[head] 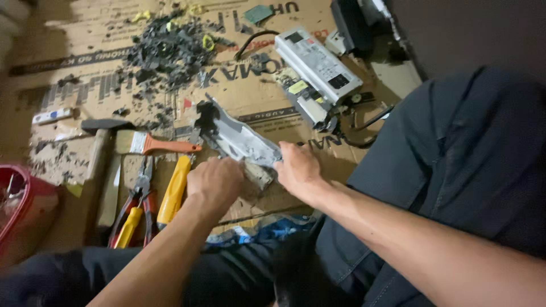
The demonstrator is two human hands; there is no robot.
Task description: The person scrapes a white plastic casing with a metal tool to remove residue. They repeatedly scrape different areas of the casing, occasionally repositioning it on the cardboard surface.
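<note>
Both hands, left hand [213, 183] and right hand [298, 169], grip bent metal casing [242, 142].

Dim warm light, soft blur, dark corners, grainy.

A long, bent piece of grey metal casing [239, 139] is held between the left hand [215, 183] and the right hand [298, 169]. It lies slanted over the cardboard on the floor, its far end pointing up and to the left, where a dark, broken part is attached. The near end is gripped by both hands (a brownish, dirty block is seen there, between the fingers). The surface is dull and dented, and its edges are bent upward.
</note>
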